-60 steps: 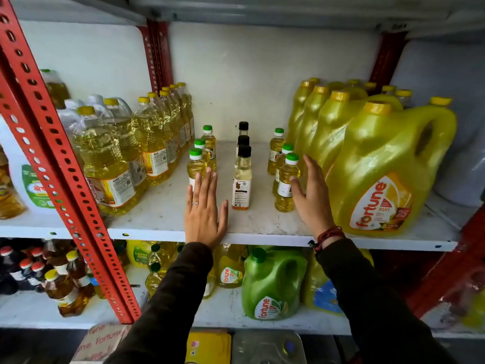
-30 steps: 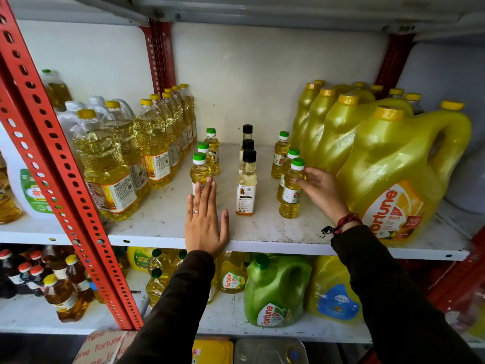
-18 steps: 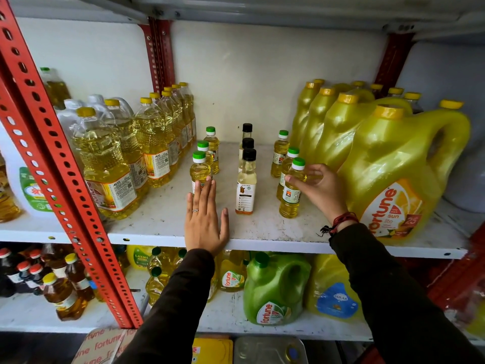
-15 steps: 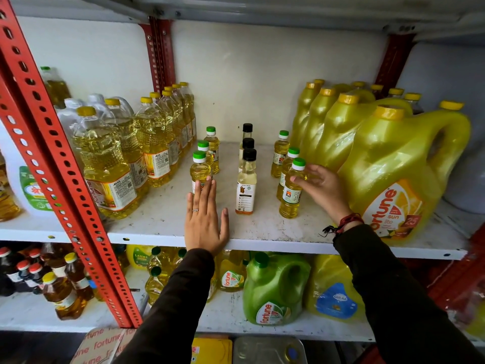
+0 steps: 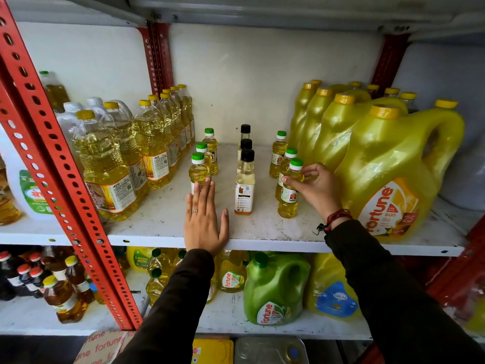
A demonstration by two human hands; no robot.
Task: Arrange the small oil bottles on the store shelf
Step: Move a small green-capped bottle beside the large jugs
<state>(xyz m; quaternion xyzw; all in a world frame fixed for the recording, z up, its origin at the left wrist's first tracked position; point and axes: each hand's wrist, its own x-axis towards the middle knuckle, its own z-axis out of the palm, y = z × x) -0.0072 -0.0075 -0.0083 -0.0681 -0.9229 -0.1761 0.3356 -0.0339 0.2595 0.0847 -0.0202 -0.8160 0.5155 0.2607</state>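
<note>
Three short rows of small oil bottles stand on the white shelf (image 5: 262, 232). The left row (image 5: 199, 166) and right row have green caps; the middle row (image 5: 245, 179) has black caps and paler oil. My right hand (image 5: 315, 187) grips the front green-capped bottle of the right row (image 5: 290, 190) by its upper body, thumb and fingers around it. My left hand (image 5: 204, 222) lies flat on the shelf, palm down, fingers together, fingertips touching the base of the left row's front bottle.
Large clear oil bottles (image 5: 105, 164) line the left side, big yellow jugs (image 5: 393, 174) the right, close beside my right hand. A red perforated upright (image 5: 60, 179) slants across the left. A lower shelf holds a green jug (image 5: 275, 290) and more bottles.
My right hand moved from open beside the right row to closing its fingers around the front green-capped bottle. My left hand stayed flat on the shelf.
</note>
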